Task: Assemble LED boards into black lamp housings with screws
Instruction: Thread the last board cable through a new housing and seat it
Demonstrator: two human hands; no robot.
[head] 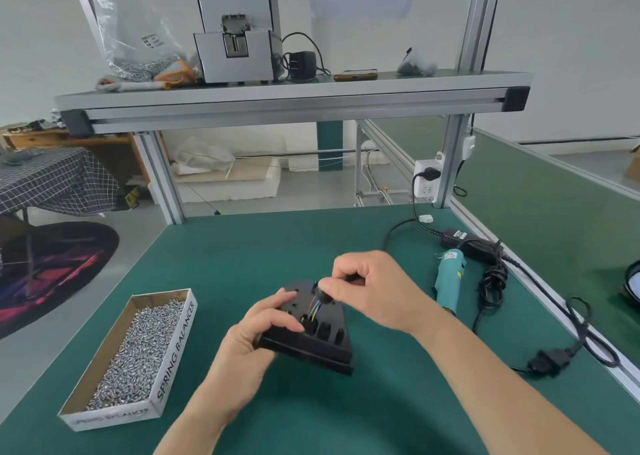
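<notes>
Green matting covered the tabletop point(242, 246), and near its middle sat a black lamp housing point(322, 350), a flat wedge-shaped block with several holes and slots in its top face. The left hand point(242, 343) gripped the housing at its near left corner, with fingers point(285, 323) reaching over the top face and the rest of the hand wrapped round the edge. The right hand point(377, 295) was over the far end of the housing, its thumb and forefinger pinching a small round black part point(325, 292). Thin coloured wires point(313, 311) ran from that part down toward one of the openings in the housing. To the left, apart from the housing, lay an open cardboard box point(176, 347) filled with silver screws point(138, 350). To the right a teal electric screwdriver point(449, 281) lay on its side, a black cable point(491, 285) bunched just beside it and a black power adapter point(460, 238) beyond its far end.
</notes>
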